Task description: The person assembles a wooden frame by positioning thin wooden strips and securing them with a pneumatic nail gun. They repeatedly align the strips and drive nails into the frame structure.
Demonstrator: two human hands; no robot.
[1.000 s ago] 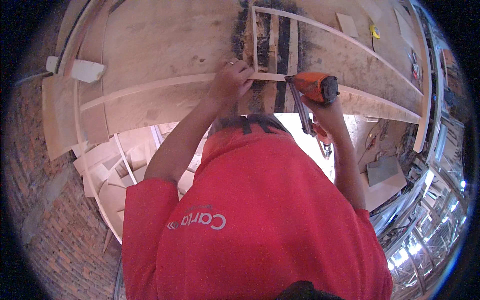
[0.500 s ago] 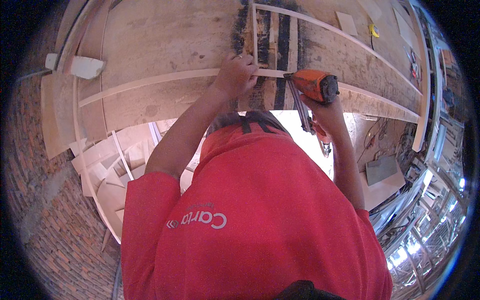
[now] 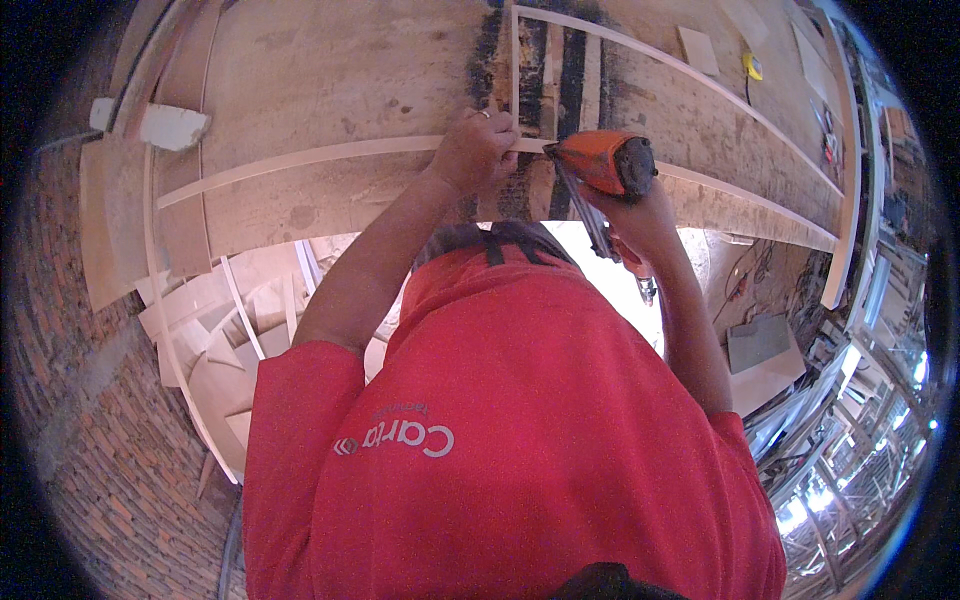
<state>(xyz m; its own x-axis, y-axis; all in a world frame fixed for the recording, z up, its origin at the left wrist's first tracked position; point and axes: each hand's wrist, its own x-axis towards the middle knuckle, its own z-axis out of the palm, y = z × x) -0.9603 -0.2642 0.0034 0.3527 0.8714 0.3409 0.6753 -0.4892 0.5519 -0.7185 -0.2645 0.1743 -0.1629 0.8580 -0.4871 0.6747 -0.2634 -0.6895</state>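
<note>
My left hand (image 3: 474, 148) is closed round the joint where a long pale wooden strip (image 3: 320, 155) meets a short crosspiece (image 3: 516, 75). Just to the right, my right hand (image 3: 640, 212) grips an orange and black nail gun (image 3: 605, 162). Its nose rests at the long strip, a little right of my left fingers. The gun's magazine slants down toward me, and a hose fitting shows below my hand. Another long strip (image 3: 680, 62) runs from the top of the crosspiece toward the right end piece (image 3: 848, 200), making a narrow frame.
The frame lies on a worn wooden workbench (image 3: 330, 70) with dark stained bands. On its right side are a yellow tape measure (image 3: 753, 66) and a small board piece (image 3: 698, 50). A white block (image 3: 172, 131) sits at the left. Wood offcuts (image 3: 225, 370) lie below the bench's near edge.
My right hand has brought the nail gun leftward along the strip, closer to the joint. The left hand keeps its hold in nearly the same place.
</note>
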